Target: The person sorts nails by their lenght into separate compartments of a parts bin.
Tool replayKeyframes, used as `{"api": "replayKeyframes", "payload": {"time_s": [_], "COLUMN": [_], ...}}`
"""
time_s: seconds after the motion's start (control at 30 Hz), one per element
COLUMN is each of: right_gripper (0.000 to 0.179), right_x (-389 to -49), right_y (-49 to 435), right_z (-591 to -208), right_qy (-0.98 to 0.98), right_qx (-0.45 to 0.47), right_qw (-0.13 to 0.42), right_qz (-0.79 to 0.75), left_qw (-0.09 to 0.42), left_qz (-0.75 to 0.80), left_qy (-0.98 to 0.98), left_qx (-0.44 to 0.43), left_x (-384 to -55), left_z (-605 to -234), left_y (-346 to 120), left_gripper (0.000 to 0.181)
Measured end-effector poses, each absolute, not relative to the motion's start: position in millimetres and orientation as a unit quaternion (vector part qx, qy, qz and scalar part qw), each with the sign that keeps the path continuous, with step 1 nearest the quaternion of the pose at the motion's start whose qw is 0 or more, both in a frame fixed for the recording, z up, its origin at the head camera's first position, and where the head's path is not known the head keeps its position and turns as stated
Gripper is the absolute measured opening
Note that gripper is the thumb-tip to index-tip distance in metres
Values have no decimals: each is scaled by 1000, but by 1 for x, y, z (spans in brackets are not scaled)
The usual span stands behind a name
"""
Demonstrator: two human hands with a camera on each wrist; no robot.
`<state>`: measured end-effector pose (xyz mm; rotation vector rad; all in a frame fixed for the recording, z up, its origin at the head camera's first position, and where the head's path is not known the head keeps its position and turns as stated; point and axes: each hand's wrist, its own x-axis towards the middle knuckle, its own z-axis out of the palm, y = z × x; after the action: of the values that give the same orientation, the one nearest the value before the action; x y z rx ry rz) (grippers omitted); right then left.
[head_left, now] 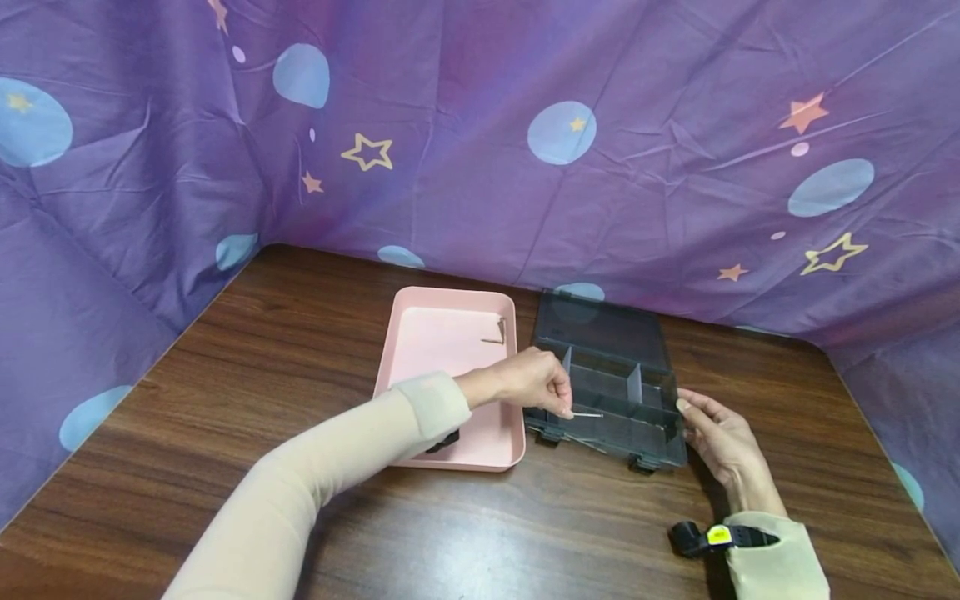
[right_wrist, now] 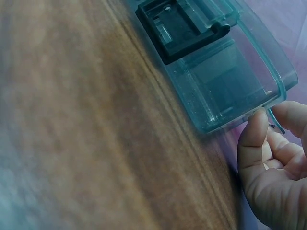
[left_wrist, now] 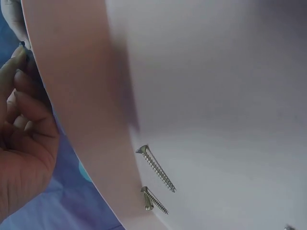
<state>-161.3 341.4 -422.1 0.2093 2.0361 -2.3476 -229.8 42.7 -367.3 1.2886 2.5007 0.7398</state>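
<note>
My left hand (head_left: pixel 534 382) reaches across the tray and pinches a thin silvery screw (head_left: pixel 588 414) between thumb and fingertips. The screw lies almost level over the front of a dark see-through compartment box (head_left: pixel 660 454), whose lid (head_left: pixel 600 329) is swung back. At the box's right end, my right hand (head_left: pixel 723 442) holds the side wall, thumb against it; the right wrist view shows the thumb (right_wrist: pixel 254 132) at the corner. In the left wrist view the left hand (left_wrist: pixel 26 143) is beyond the tray's wall, the screw mostly hidden. Several screws (left_wrist: pixel 157 170) lie in the pink tray (head_left: pixel 519 442).
Dividers (head_left: pixel 635 383) split the box into compartments. Two black latches (head_left: pixel 643 463) hang at its front edge. The tray stands directly left of the box on a brown wood-grain table (head_left: pixel 600 533). A purple patterned cloth (head_left: pixel 465 200) hangs behind.
</note>
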Motion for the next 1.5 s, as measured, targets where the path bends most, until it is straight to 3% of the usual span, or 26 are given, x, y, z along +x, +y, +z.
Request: {"api": "replayKeyframes", "payload": {"time_s": [0.53,0.7,0.83,1.13,1.5], "right_gripper": [26,26,27,29,27], "right_x": [-161,-161,-162,-163,-163], "right_y": [341,342,342,343,342], "right_z": [-422,-423,-424,-425,-425], "right_qy": [647,643,638,638,635], "right_qx": [63,57,54,58,50], "right_qw": [11,11,12,11,6], "right_qz": [-760,-763,-768,-767,-771], "left_qw": [116,143,162,135,170], "left_qz": [271,307,339,325,348], "left_qy": [855,847,836,848,858], "left_qx": [427,410,399,396,337], "left_x": [-231,-232,-235,-239,-240], "left_z": [-365,-364,-360,-352,-352], "left_y": [39,33,26,6,-21], "left_gripper": [12,12,12,12,12]}}
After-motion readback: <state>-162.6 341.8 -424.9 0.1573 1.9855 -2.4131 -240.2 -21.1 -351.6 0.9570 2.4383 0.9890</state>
